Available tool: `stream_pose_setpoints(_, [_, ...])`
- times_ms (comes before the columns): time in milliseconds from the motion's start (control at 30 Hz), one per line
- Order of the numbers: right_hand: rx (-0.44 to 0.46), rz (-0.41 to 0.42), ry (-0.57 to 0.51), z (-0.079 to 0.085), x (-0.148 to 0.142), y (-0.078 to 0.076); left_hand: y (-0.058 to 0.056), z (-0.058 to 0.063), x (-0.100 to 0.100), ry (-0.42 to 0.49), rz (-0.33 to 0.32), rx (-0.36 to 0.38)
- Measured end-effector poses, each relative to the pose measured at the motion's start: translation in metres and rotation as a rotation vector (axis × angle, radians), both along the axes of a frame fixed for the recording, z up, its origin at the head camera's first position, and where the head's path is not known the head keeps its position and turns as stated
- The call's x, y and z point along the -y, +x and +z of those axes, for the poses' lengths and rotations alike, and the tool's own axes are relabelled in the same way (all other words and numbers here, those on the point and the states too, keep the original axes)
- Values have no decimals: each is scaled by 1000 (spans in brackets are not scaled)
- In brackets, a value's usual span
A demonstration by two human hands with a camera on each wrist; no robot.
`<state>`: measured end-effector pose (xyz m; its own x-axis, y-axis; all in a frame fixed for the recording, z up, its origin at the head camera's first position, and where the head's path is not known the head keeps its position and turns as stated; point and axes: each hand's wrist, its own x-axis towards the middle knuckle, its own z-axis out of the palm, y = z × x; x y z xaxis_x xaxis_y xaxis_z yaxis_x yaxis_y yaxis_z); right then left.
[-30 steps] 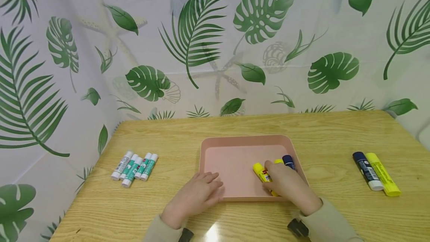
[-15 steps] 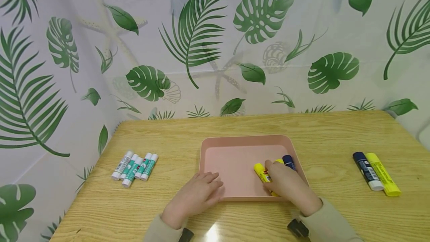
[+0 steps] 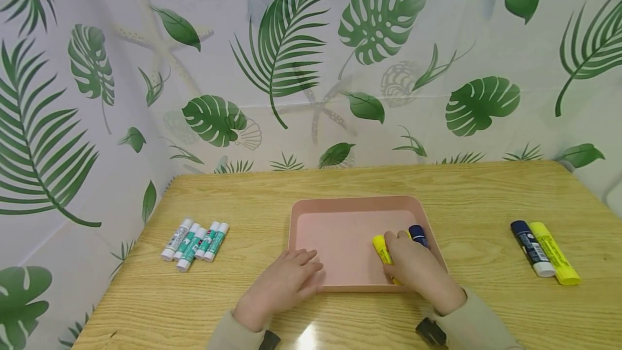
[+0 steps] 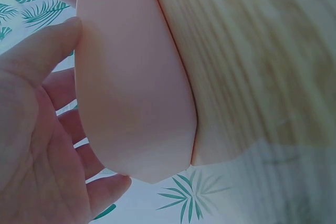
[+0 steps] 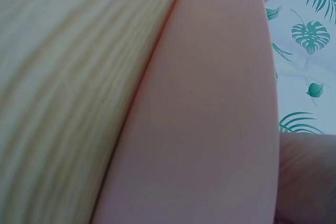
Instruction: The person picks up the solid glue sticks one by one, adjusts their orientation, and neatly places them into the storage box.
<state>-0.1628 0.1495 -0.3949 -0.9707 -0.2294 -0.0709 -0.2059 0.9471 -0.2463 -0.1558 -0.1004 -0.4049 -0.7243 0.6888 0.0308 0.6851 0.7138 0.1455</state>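
A shallow pink tray [image 3: 335,242] lies on the table. Inside it, my right hand [image 3: 413,261] holds a yellow glue stick [image 3: 382,250] with curled fingers, near the right end. Just beyond those fingers a dark blue glue stick [image 3: 418,235] shows its cap, its lower part hidden by the hand. A bit of yellow peeks out between the hand and the blue cap. My left hand [image 3: 286,280] rests at the tray's near left corner, fingers relaxed over the edge. In the left wrist view its thumb touches the rim. The tray's outer wall [image 5: 194,103] hides the right fingers from the right wrist camera.
Several small white-and-green glue sticks [image 3: 194,244] lie grouped left of the tray, with a larger white one [image 3: 177,239] at their left. To the right lie a dark blue glue stick [image 3: 532,247] and a yellow one [image 3: 554,253]. A leaf-patterned cloth [image 3: 301,69] hangs behind the table.
The yellow glue stick under my right hand has shifted slightly right, toward the blue one. My left hand stays in place.
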Motion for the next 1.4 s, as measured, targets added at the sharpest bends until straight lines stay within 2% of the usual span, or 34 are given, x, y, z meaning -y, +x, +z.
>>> stream_pose_setpoints(333, [15, -25, -3, -1, -1, 1, 1, 0, 0, 14, -16, -28])
stream_pose_setpoints(667, [-9, -27, -30, 0, -1, 3, 1, 1, 0, 10, -11, -13])
stream_pose_setpoints(833, [-41, 4, -19, 0, 0, 3, 2, 1, 0, 4, -6, -10])
stream_pose_setpoints(1033, [-109, 63, 50, 0, 2, 3, 1, 1, 0, 14, -11, -8])
stream_pose_setpoints(1400, [-127, 89, 72, -2, -3, 2, 0, 0, 0, 6, -14, -2])
